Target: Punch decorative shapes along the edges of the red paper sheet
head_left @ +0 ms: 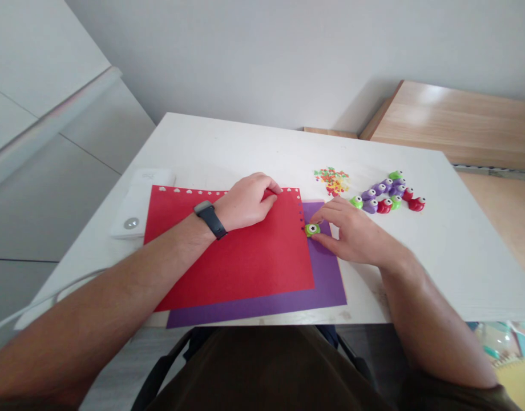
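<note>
A sheet of red paper [228, 257] lies on a larger purple paper sheet [326, 268], with a row of small punched shapes along its top and right edges. My left hand [247, 201], a black watch on its wrist, rests on the red sheet with curled fingers at the top edge. My right hand [348, 231] grips a green craft punch [313, 230] with thumb and fingers, at the red sheet's right edge. The punch covers part of that edge.
Several purple, red and green craft punches [386, 194] stand on the white table [262, 148] at the right. A small pile of coloured paper cutouts [331, 181] lies beside them. A white corded device [136, 202] sits at the left. A wooden surface [451, 123] lies beyond the table.
</note>
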Tool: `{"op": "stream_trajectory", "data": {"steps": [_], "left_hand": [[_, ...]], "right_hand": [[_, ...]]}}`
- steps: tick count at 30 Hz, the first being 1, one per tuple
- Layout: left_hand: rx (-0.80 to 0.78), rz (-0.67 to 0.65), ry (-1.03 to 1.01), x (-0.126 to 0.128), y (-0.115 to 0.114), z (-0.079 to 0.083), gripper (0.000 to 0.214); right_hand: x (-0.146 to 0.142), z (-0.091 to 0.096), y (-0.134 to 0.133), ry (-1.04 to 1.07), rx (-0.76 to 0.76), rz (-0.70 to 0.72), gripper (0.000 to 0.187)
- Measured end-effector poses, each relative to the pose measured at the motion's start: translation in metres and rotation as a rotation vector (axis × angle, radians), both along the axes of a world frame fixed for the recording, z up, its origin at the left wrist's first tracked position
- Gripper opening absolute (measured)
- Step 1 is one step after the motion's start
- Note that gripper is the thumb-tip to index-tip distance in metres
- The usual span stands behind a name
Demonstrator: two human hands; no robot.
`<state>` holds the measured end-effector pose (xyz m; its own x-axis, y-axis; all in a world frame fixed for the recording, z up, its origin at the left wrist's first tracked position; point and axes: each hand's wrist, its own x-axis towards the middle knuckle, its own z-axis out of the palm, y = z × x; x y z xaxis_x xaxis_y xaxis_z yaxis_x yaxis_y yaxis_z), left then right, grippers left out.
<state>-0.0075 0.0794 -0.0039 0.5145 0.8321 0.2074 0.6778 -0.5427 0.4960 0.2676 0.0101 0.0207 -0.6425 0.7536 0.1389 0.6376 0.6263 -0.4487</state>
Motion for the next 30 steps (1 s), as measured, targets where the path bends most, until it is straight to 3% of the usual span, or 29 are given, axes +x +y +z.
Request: {"op": "stream_trajectory", "data": {"steps": [30], "left_hand": [[0.000, 0.000, -0.025, 0.0014, 0.0022, -0.0064, 0.020]], "right_hand": [[-0.0049, -0.0055, -0.0007, 0.030, -0.061, 0.065, 0.019]]}}
